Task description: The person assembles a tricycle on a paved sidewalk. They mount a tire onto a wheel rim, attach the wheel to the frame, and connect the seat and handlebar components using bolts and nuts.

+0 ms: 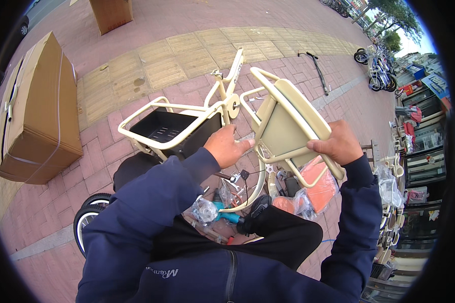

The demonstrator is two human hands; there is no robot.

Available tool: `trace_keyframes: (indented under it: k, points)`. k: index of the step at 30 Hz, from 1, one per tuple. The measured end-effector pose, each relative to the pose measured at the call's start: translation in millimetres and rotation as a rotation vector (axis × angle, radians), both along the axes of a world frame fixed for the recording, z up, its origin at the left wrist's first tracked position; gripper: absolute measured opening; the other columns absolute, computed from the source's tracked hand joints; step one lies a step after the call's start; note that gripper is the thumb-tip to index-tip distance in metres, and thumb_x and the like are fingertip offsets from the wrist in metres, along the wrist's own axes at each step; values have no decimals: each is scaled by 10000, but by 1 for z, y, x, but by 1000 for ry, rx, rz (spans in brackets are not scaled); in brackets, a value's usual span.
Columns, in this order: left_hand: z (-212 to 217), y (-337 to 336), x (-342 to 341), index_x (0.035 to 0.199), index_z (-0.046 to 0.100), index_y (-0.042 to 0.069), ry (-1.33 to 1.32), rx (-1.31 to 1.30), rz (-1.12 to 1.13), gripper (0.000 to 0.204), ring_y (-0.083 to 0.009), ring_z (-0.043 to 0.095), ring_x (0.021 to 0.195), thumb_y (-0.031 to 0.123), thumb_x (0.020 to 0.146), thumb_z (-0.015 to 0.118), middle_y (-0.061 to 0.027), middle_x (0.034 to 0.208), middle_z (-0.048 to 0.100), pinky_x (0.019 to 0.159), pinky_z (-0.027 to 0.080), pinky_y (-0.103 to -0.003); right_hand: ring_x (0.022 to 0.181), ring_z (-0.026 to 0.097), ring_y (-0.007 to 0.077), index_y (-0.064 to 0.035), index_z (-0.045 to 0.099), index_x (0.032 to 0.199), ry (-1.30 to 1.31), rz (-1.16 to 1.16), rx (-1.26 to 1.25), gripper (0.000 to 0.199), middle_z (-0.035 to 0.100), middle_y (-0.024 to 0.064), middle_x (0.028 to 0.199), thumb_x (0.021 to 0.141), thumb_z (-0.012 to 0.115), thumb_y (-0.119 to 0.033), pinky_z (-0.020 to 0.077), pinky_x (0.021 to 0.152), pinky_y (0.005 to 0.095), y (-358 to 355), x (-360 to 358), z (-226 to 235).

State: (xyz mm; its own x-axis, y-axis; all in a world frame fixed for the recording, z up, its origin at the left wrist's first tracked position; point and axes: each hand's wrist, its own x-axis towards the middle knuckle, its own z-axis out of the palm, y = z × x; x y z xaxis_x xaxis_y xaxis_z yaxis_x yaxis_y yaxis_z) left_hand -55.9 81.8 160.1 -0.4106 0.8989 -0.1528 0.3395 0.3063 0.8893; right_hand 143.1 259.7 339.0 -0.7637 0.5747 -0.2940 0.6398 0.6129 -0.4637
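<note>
— Dark blue sleeves come up from below, nearest to the camera. What do the hands do?

— Both grasp one cream rack, a padded metal carrier. The left hand closes on its lower left corner; the right hand clenches the tube on its right side. The rack is up in the air, tilted, in front of the chest and above the bike frame.

— Which step is this, in your opinion?

— I judge it is the fitting of the rack on the frame. It is held but not yet attached. The next move needs the rack legs lined up with the mounting places on the frame, and I cannot see these places clearly.

— Please count the things.

— One frame, cream, lying on the brick pavement. One black basket with a cream rim, at the left of the frame. One wheel is visible at the lower left. Two cardboard boxes: a big box at the left, a second box at the top. Small parts in clear bags lie under the hands, at least three bags; an orange part is in one. Parked bikes stand well apart, at the upper right.
</note>
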Motion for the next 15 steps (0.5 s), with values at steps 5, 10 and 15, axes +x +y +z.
trace_keyframes:
  k: [5, 10, 15]
  points:
    - [19, 7, -44, 1227, 524, -109, -398, 428, 171, 768, -299, 607, 1085, 591, 913, 558, -219, 1099, 641, 942, 455, -353, 655, 627, 130, 80, 698, 900, 235, 73, -138, 341, 683, 88, 726, 744, 789, -209, 509, 621, 294, -46, -48, 72]
    - [51, -17, -85, 1280, 539, 44, -1036, 729, 183, 579, -204, 666, 977, 536, 1005, 405, -107, 1130, 651, 857, 562, -356, 699, 632, 131, 76, 699, 952, 256, 233, -164, 409, 691, 99, 786, 753, 818, -260, 521, 662, 282, -78, -108, 99]
    - [58, -47, -149, 1129, 591, -1, -1146, 917, 520, 464, -221, 675, 862, 428, 1022, 450, -126, 993, 669, 756, 571, -367, 493, 452, 49, 7, 660, 859, 384, 307, 186, 587, 492, -39, 595, 845, 681, -580, 351, 444, 199, -68, -158, 87]
